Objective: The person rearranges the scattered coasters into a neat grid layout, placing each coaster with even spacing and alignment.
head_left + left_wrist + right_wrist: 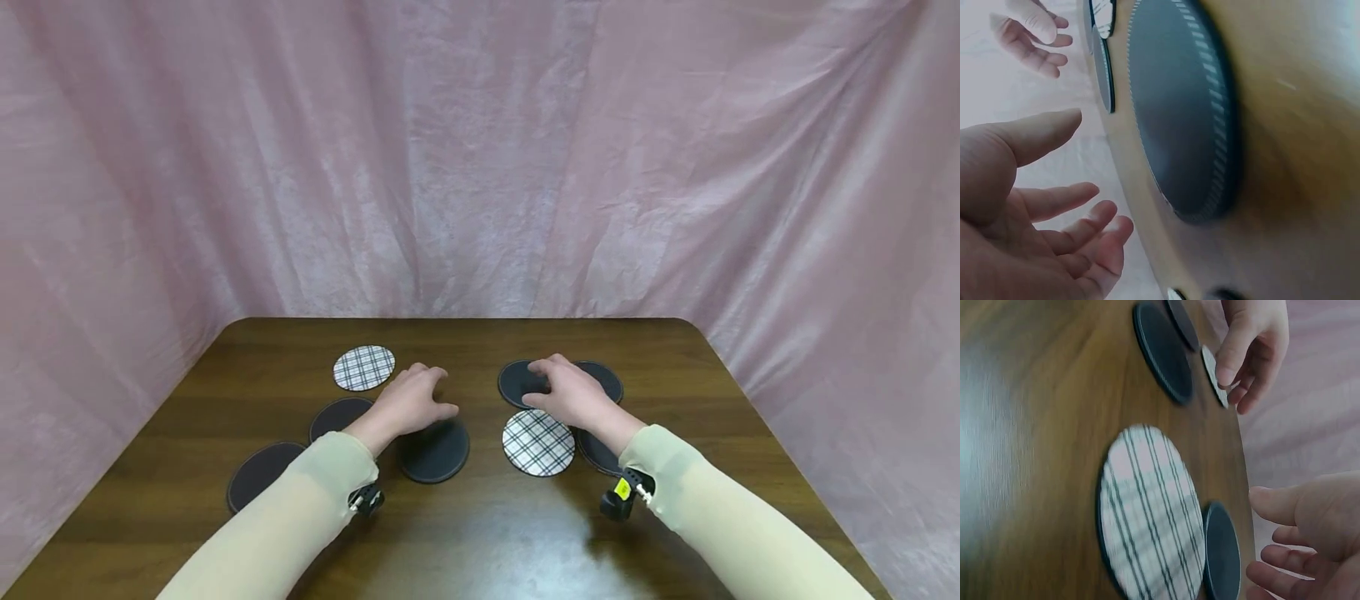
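My left hand [408, 402] hovers with fingers spread loosely and nothing in them. Just below it on the table lies a black round coaster [433, 457] with pale edge stitching, large in the left wrist view [1179, 112]. My right hand [573, 395] is held over the right-hand group of coasters, thumb apart from the fingers, also holding nothing. Under its thumb side is a white plaid coaster [538, 446]. Two black coasters, one left [517, 382] and one right [603, 379], lie behind it, and another [596, 452] is partly hidden by the wrist.
On the left, a second plaid coaster [363, 367] lies toward the back. Two dark coasters, one near the left wrist [337, 415] and one beside the forearm [262, 475], are partly covered by the sleeve. A pink curtain [480, 167] hangs behind the wooden table [480, 533].
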{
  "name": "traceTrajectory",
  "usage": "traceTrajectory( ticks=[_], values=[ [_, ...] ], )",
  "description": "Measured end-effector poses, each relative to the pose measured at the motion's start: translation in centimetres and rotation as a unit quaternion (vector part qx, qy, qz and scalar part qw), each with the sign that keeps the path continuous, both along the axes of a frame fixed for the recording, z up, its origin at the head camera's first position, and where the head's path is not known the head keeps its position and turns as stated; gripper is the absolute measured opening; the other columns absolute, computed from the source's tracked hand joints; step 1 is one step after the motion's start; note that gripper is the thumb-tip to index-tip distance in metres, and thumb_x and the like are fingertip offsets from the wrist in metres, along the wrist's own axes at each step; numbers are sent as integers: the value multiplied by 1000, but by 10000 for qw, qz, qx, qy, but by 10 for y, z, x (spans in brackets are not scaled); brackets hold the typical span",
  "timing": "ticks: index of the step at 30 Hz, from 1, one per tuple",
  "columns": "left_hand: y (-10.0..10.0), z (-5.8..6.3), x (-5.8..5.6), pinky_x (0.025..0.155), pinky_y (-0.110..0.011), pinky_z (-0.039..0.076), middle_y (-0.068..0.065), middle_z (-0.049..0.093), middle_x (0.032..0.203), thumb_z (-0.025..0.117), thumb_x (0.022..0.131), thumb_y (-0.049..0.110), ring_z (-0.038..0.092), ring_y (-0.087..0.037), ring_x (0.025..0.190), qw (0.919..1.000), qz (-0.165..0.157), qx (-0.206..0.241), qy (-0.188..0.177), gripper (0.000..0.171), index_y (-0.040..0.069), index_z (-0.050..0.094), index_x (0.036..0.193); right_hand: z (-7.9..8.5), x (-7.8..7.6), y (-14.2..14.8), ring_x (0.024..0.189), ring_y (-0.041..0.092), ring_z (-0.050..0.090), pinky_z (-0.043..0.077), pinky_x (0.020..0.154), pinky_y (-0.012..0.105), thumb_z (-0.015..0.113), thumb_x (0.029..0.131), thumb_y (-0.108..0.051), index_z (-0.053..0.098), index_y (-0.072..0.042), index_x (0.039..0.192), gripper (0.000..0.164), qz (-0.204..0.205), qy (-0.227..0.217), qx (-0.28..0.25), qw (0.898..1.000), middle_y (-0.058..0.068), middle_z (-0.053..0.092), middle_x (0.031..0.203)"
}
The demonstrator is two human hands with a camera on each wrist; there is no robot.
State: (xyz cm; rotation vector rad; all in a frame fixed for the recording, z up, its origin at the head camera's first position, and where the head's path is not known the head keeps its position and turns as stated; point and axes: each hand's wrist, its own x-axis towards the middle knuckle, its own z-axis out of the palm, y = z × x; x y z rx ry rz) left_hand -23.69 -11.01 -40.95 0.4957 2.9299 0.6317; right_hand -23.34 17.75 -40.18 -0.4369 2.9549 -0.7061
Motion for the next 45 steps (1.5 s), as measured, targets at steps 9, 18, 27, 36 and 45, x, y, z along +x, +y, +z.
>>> traceTrajectory(
  ticks=[9, 18, 27, 36, 45],
  values=[
    [-29, 0, 24, 107, -58, 51, -24, 63, 143, 88, 95, 33, 61, -40, 131, 9999, -1, 13, -131, 69, -3, 63, 149, 2, 13, -36, 109, 28, 70, 57, 97, 51, 84, 101, -29, 69, -2, 144, 53, 436, -89, -65, 9990, 12, 68, 127],
    [-44, -2, 41, 103, -59, 53, -21, 66, 135, 93, 90, 35, 63, -40, 123, 9997, 120, -45, -206, 72, -4, 66, 144, -5, 20, -69, 113, 30, 71, 55, 103, 49, 88, 97, -29, 74, -1, 136, 50, 899, -334, -53, 9954, 10, 76, 115],
    [-45, -6, 47, 96, -55, 51, -13, 69, 116, 96, 87, 37, 62, -31, 108, 9999, 54, -61, -86, 62, -2, 72, 130, -10, 21, -84, 107, 26, 69, 55, 97, 44, 90, 94, -28, 77, -2, 128, 45, 972, -396, 99, 9944, 8, 74, 107],
    [-41, -14, 49, 96, -59, 50, -11, 69, 113, 97, 85, 39, 62, -32, 109, 9995, 121, -292, 17, 65, 0, 73, 130, -20, 13, -90, 97, 21, 67, 56, 90, 40, 90, 93, -27, 78, 0, 121, 41, 1039, -283, 275, 9938, 7, 74, 99],
    [-41, -19, 50, 96, -59, 50, -12, 70, 114, 98, 83, 41, 62, -33, 108, 9992, 248, -301, 27, 64, 0, 74, 125, -61, -17, -88, 76, 16, 60, 51, 73, 34, 92, 89, -32, 79, -5, 108, 35, 1181, -261, 216, 9924, -3, 66, 79]
  ],
)
